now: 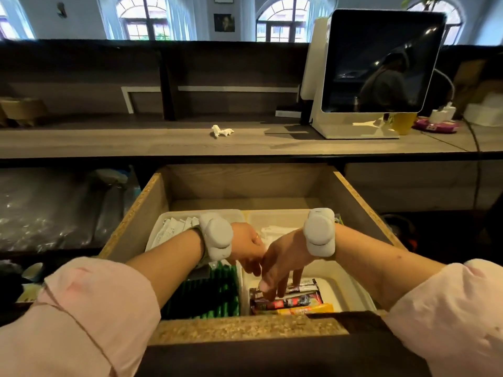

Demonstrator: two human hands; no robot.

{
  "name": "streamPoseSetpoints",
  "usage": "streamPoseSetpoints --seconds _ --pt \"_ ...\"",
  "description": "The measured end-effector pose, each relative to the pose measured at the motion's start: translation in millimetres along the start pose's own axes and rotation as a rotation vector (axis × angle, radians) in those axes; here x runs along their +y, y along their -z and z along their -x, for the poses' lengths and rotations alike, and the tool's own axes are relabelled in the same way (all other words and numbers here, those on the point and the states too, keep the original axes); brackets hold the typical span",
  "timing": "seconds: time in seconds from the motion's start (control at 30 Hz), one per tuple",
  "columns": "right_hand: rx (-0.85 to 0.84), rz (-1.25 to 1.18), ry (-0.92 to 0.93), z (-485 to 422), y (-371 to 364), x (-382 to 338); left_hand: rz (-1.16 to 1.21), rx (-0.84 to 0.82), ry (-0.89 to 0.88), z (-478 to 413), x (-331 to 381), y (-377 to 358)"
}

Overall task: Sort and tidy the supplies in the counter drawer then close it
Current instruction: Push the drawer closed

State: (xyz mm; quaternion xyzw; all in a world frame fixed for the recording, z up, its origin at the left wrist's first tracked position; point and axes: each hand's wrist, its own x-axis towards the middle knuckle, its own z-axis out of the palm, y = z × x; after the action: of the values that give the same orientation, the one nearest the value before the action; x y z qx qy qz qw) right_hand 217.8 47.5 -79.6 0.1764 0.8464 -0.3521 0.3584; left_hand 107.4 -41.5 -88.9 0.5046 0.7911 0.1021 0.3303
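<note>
My right hand (280, 265) reached down into the front right bin (351, 289), its fingers nearly straight and the tips touching the dark sachets (299, 300) there. My left hand (247, 248) was just beside it, over the wall between the bins, with the fingers curled; I could not tell if it held something. Green packets (212, 295) filled the front left bin. The drawer (362, 202) stood pulled out under the counter (136, 142), where a crumpled paper (221, 131) lay.
</note>
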Motion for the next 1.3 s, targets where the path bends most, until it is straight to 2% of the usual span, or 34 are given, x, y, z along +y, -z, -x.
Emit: streamPoseSetpoints --seconds 0.07,0.2,0.37,0.63,0.77,0.87,0.97,1.07,1.2,1.3 --pt "-0.03 0.006 0.017 6 -13 -7 -0.025 -0.031 0.015 11 -3 -11" --pt "-0.037 0.218 0.061 15 -35 -20 -0.021 -0.12 0.049 35 -8 -21" --pt "0.0 0.38 0.066 25 -47 -32 0.005 -0.082 0.069 51 -15 -25" --pt "0.156 0.436 0.066 18 -33 -34 -0.013 -0.052 0.116 57 -10 -7" --pt "0.28 0.385 0.049 8 -13 -26 0.007 -0.108 0.092 58 -18 9" --pt "0.419 0.344 0.025 -3 7 -21 -0.13 -0.033 -0.011 48 -30 18" --pt "0.535 0.343 0.004 -13 31 -17 -0.099 0.071 -0.051 27 -39 27" --pt "0.705 0.378 -0.013 -21 53 -11 -0.082 0.251 -0.069 1 -45 37" --pt "0.975 0.387 -0.06 -48 83 2 -0.205 0.516 0.02 -48 -59 61" --pt "1.045 0.356 -0.078 -75 115 8 -0.244 0.555 0.182 -83 -67 84"
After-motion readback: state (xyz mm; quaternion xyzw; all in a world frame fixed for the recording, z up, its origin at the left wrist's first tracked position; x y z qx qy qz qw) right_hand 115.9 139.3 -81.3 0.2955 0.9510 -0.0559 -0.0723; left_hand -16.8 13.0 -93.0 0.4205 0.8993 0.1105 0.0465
